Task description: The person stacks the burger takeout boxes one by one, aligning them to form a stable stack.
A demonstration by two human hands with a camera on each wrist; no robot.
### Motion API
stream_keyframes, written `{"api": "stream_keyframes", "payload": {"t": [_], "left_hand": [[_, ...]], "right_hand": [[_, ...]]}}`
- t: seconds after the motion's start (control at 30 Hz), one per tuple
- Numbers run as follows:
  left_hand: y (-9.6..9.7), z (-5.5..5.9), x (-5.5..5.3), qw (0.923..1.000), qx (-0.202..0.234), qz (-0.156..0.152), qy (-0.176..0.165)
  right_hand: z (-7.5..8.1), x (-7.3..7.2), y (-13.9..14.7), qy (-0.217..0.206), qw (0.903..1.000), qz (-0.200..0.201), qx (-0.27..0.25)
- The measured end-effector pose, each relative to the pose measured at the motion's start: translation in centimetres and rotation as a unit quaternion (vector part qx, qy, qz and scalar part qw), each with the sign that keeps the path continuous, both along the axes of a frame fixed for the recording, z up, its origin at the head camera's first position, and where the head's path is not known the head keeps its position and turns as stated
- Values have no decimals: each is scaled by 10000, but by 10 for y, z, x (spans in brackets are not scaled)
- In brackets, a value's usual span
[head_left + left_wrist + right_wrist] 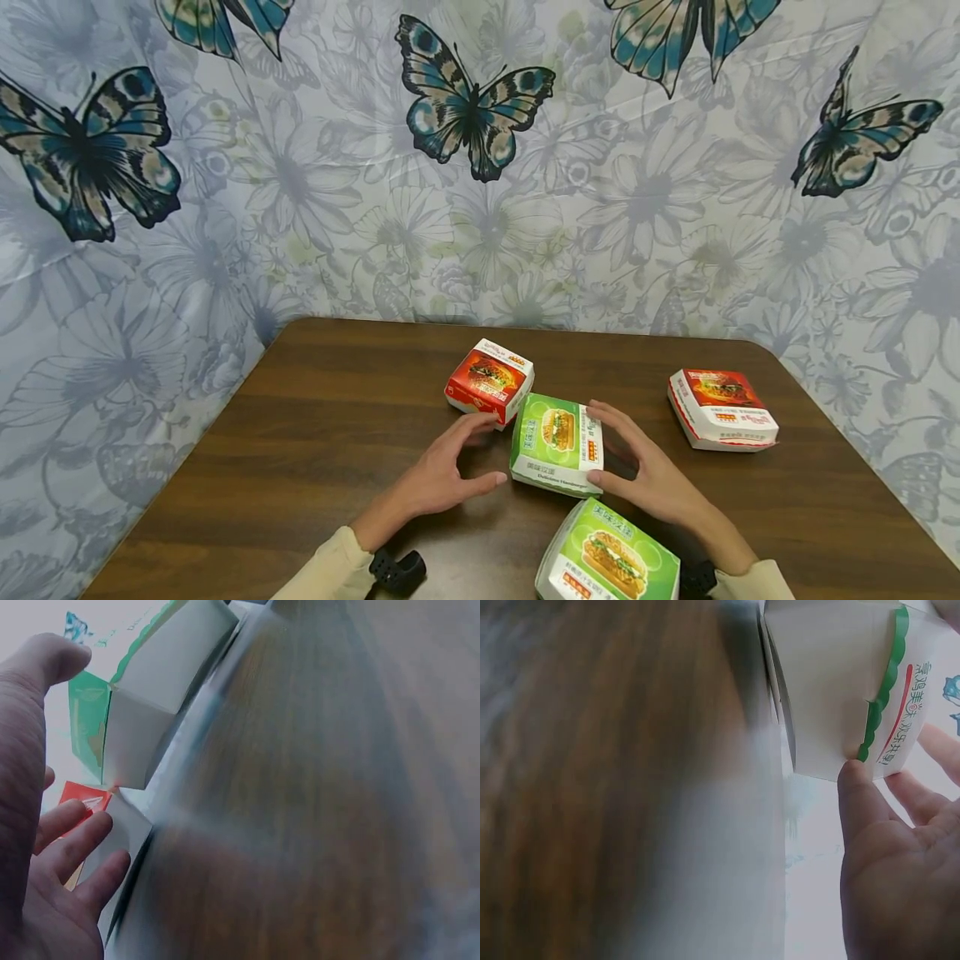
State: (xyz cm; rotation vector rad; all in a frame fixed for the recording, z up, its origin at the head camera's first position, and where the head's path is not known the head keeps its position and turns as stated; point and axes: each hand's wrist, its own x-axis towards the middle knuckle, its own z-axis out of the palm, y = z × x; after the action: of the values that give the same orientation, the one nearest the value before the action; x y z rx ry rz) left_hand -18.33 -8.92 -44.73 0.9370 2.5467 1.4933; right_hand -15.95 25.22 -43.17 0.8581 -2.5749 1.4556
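A green-and-white burger carton [555,442] lies on the table between the hands, lid side up. My right hand [652,479] is at its right side, with the thumb by the near corner and the fingers spread toward the far corner. In the right wrist view, the thumb tip meets the lower edge of that carton [829,690]. To the left, my left hand [442,471] holds nothing; its thumb points at the carton across a small gap. Its fingertips overlap the near side of a red-and-white burger carton [491,379].
Another green carton [615,554] is close to the front, cut off by the frame's bottom edge. A second red carton [723,408] sits apart at the right. Behind the brown wooden table [315,417] hangs a butterfly-printed cloth [337,208].
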Motion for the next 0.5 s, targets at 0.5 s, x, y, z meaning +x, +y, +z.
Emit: {"api": "stream_keyframes", "payload": {"t": [0.5], "left_hand": [[8,-3,-6,9989,199,-419,34]], "right_hand": [[1,1,-12,-91,9995,299,-84]]}}
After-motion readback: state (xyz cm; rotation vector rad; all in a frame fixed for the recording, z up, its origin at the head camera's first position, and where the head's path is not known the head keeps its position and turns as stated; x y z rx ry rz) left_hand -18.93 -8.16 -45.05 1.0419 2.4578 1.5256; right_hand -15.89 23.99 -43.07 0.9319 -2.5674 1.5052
